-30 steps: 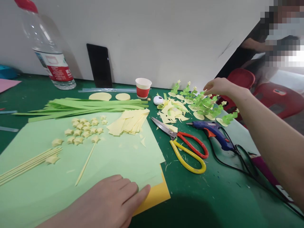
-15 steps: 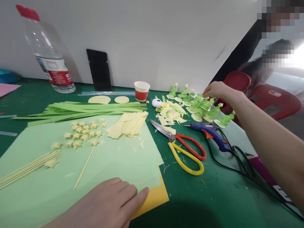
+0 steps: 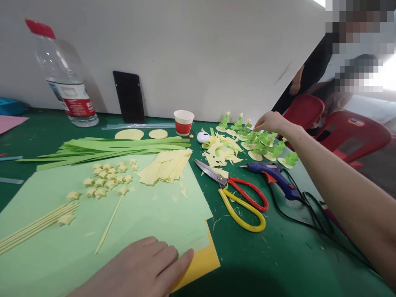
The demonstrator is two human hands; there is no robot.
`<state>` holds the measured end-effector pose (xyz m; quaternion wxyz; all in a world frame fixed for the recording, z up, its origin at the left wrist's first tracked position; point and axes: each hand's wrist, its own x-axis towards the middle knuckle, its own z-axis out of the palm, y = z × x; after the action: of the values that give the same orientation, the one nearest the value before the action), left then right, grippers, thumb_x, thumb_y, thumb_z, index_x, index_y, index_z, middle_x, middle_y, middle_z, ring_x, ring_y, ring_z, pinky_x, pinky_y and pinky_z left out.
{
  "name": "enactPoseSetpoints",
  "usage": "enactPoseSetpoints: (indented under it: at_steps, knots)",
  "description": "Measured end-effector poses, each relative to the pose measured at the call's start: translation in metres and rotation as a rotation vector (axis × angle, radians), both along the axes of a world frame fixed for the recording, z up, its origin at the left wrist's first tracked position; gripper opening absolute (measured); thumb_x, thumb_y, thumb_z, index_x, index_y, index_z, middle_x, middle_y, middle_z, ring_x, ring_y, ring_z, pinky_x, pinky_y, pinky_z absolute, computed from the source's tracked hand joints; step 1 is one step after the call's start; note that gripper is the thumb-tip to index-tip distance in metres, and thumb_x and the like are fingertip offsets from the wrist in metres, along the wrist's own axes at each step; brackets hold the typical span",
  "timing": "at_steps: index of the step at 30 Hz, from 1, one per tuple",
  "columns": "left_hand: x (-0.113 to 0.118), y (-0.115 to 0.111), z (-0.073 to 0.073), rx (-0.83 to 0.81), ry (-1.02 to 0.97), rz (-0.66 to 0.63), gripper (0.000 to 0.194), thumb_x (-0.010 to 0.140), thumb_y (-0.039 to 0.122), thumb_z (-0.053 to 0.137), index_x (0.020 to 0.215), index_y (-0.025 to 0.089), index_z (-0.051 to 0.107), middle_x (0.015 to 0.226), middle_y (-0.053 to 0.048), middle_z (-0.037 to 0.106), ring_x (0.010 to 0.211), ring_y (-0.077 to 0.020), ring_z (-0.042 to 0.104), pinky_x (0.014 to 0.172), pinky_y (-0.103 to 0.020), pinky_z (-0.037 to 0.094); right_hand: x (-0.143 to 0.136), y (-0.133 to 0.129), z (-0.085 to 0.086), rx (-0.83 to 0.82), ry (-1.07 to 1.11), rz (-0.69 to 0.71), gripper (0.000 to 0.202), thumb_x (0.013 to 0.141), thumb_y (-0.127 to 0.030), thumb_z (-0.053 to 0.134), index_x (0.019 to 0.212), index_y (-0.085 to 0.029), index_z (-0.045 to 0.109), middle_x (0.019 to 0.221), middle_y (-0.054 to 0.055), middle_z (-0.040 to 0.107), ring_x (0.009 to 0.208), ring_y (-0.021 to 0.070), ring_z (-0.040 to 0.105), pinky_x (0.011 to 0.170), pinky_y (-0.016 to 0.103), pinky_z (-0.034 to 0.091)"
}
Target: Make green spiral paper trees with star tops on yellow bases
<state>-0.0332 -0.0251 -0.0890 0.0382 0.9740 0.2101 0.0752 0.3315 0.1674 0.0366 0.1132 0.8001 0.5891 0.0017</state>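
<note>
My left hand [image 3: 148, 268] lies on the light green paper sheet [image 3: 148, 214] at the bottom, its index finger stretched out near the yellow sheet under it. At the back right, my right hand [image 3: 274, 122] reaches over several small green paper plants [image 3: 261, 142], which stand on round cream bases with tiny stars on top. Its fingers point down and are pinched together among the plants; their tips and whatever they grip are hidden. Folded paper stars [image 3: 107, 175], thin rolled sticks [image 3: 38, 227] and one star on a stick [image 3: 109, 222] lie on the green sheet.
Scissors [image 3: 241, 198] and a blue glue gun [image 3: 275, 175] with its black cable lie right of centre. Green strips [image 3: 123, 146], cream strips [image 3: 168, 165], paper scraps [image 3: 224, 148], a paper cup [image 3: 183, 123], a phone [image 3: 129, 97] and a bottle [image 3: 69, 90] are farther back. Red chairs [image 3: 355, 136] and a person stand beyond.
My right hand has shifted a little to the left over the paper plants. My left hand stays on the sheet. The view has tilted slightly, and a person's hand now shows in the background.
</note>
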Motion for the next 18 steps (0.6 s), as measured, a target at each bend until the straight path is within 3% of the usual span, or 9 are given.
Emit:
enactPoseSetpoints:
  at_steps: [18]
  knots:
    - [0.0002, -0.0006, 0.0016, 0.009, 0.005, -0.006, 0.066, 0.063, -0.003, 0.043, 0.125, 0.02, 0.034, 0.077, 0.0, 0.064, 0.058, -0.018, 0.053, 0.052, -0.028, 0.035, -0.0014, 0.0024, -0.0025, 0.07, 0.047, -0.009, 0.028, 0.087, -0.032, 0.05, 0.109, -0.015, 0.054, 0.111, 0.008, 0.055, 0.094, 0.0174, 0.056, 0.079, 0.037, 0.048]
